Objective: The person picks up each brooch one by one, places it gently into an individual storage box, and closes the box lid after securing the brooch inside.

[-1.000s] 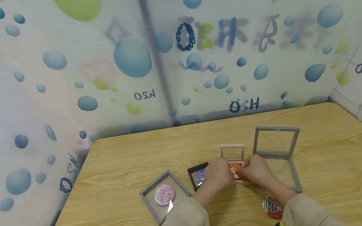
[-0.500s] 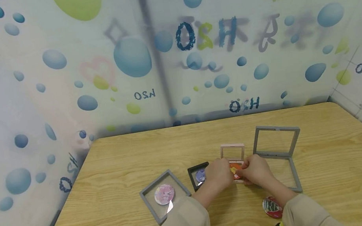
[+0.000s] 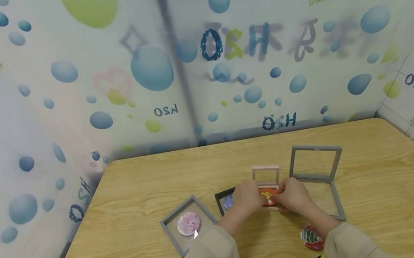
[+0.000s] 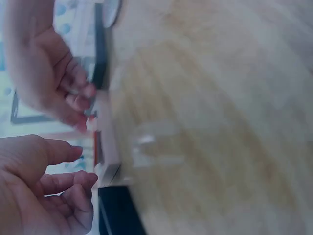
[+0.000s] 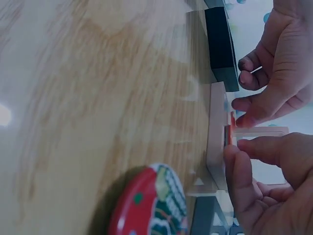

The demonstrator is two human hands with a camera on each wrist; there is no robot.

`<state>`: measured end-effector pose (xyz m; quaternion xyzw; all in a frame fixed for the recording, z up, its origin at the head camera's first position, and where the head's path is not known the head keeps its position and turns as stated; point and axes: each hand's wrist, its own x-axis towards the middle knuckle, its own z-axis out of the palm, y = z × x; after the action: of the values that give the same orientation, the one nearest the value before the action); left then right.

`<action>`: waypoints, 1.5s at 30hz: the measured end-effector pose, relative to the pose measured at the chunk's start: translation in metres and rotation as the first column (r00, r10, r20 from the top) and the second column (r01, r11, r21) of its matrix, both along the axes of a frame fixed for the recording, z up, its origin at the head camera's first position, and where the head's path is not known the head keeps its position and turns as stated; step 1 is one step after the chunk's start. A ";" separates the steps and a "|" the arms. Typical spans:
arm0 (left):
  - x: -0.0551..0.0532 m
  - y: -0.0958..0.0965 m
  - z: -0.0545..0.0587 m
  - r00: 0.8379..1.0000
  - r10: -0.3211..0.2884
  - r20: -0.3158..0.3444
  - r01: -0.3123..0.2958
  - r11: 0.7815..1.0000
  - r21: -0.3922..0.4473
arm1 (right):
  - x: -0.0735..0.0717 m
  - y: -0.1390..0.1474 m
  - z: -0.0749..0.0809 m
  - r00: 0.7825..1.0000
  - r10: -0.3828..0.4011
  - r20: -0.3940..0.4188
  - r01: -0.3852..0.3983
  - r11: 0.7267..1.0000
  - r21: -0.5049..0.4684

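Note:
A round orange-red badge [image 3: 268, 197] lies over the base of a small pink display frame [image 5: 216, 132], whose lid stands raised behind. My right hand [image 3: 294, 195] pinches the badge's right edge between thumb and index finger. From the other side my left hand [image 3: 246, 197] has its thumb and curled fingers at the badge's left edge. Seen edge-on in the right wrist view, the badge [image 5: 231, 132] sits between the two hands' fingertips. Parts of the pink frame's base are hidden behind the fingers.
Left of the pink frame is a black frame [image 3: 220, 205] with a purple badge [image 3: 228, 202], partly covered by my left hand. Further left, a grey frame [image 3: 171, 237] holds a pink badge [image 3: 188, 223]. An opened grey frame [image 3: 338, 203] stands right. A red-green badge [image 3: 311, 238] lies near my right wrist.
My left hand has shifted slightly left, covering more of the black frame, and the orange-red badge has moved a little left with it. My right hand stays nearly in place.

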<state>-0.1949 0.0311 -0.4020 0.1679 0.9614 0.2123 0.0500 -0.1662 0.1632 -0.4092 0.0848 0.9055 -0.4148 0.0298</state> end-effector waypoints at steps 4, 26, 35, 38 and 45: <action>-0.007 -0.008 0.006 1.000 -0.002 0.027 0.000 0.996 0.085 | 0.005 0.003 0.005 0.999 0.027 -0.027 -0.024 0.994 0.107; -0.015 -0.009 0.028 0.995 -0.083 0.053 0.078 0.993 0.090 | 0.015 0.000 -0.003 0.997 0.081 -0.001 -0.080 0.988 0.132; -0.008 -0.010 0.031 0.994 -0.084 0.068 0.075 0.990 0.122 | 0.014 0.000 -0.004 0.997 0.082 0.003 -0.081 0.990 0.115; -0.006 -0.010 0.031 0.993 -0.088 0.078 0.078 0.989 0.123 | 0.014 0.000 -0.005 0.997 0.082 -0.005 -0.081 0.991 0.102; -0.002 -0.011 0.029 0.991 -0.098 0.090 0.087 0.989 0.122 | 0.015 0.000 -0.006 0.996 0.086 -0.015 -0.085 0.994 0.072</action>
<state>-0.1967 0.0206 -0.3727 0.2047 0.9348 0.2742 0.0957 -0.1508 0.1634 -0.4149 0.0434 0.9227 -0.3814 0.0363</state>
